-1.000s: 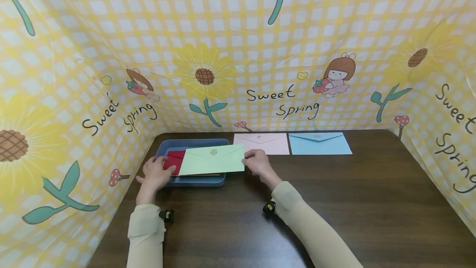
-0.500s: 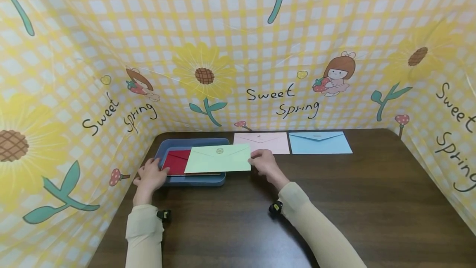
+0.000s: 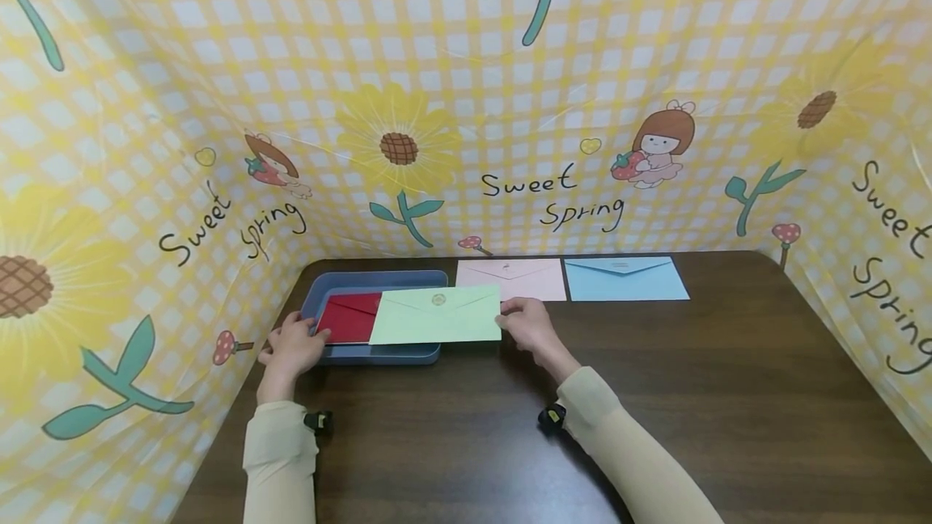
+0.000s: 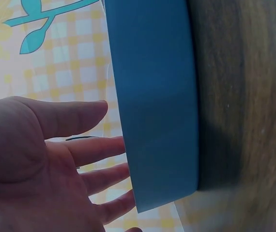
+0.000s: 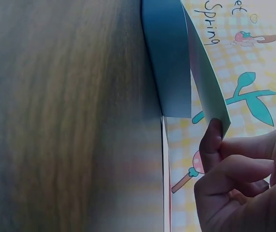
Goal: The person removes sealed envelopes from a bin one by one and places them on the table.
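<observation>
A light green envelope (image 3: 435, 320) is pinched at its right edge by my right hand (image 3: 531, 328), thumb against the fingers, also seen in the right wrist view. That end of the envelope is raised past the right rim of a blue tray (image 3: 379, 357). Its left part overlaps a red envelope (image 3: 344, 320) in the tray. My left hand (image 3: 293, 346) is at the tray's left end, by the red envelope's left edge. In the left wrist view its fingers stretch to the tray's rim with the thumb apart; their tips are hidden behind the tray wall.
Along the table's back edge lie a pink envelope (image 3: 513, 280) and a light blue envelope (image 3: 626, 279) side by side, right of the tray. A yellow checked cloth (image 3: 466, 103) walls in the back and sides of the dark wooden table (image 3: 655, 395).
My right hand has drawn the green envelope to the right, uncovering more of the red one. The left hand has shifted slightly left, off the red envelope's top.
</observation>
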`<state>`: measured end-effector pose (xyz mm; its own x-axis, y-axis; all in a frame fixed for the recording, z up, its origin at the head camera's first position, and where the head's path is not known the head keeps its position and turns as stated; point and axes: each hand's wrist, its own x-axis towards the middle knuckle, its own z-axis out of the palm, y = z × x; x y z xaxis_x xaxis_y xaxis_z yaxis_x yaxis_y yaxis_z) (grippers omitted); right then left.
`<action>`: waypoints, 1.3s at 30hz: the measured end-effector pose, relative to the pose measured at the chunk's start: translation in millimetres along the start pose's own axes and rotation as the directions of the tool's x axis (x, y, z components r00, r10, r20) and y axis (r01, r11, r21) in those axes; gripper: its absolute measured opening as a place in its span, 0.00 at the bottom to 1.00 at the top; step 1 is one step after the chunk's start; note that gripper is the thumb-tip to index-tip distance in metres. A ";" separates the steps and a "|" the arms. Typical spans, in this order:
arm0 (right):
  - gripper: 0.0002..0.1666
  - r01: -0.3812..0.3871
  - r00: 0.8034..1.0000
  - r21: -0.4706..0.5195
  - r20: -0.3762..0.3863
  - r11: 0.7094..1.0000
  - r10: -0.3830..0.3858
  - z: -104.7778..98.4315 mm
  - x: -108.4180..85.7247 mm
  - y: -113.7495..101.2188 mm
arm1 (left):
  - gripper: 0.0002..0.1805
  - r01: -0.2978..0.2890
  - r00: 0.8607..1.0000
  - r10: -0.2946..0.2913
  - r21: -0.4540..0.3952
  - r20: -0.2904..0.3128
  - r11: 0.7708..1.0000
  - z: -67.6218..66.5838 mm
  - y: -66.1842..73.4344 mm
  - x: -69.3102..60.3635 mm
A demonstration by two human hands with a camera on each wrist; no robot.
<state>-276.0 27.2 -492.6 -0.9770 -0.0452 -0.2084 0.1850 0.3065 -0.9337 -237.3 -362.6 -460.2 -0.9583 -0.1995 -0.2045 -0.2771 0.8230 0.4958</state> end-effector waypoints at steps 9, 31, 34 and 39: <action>0.10 0.000 1.000 -0.005 -0.012 1.000 0.000 -4.9 -5.5 5.0 | 0.30 -0.017 0.999 0.017 0.008 0.029 1.000 -0.5 -5.4 -0.3; 0.10 0.017 1.000 0.031 -0.020 0.999 -0.017 -22.4 -14.1 16.9 | 0.26 -0.128 0.989 0.123 0.059 0.085 0.990 -8.2 -15.6 1.6; 0.11 0.026 1.000 0.036 -0.017 0.999 -0.026 -26.0 -14.0 17.7 | 0.25 -0.133 0.988 0.128 0.062 0.085 0.989 -9.2 -16.2 1.1; 0.11 0.034 0.999 0.040 -0.023 0.999 -0.033 -30.7 -15.6 17.1 | 0.25 -0.154 0.985 0.147 0.081 0.089 0.985 -11.6 -19.3 0.5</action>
<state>-260.9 62.3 -496.3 -0.9848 -0.0332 -0.1704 0.1556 0.2666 -0.9512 -233.3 -384.8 -460.1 -0.9786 -0.0281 -0.2041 -0.1195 0.8843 0.4514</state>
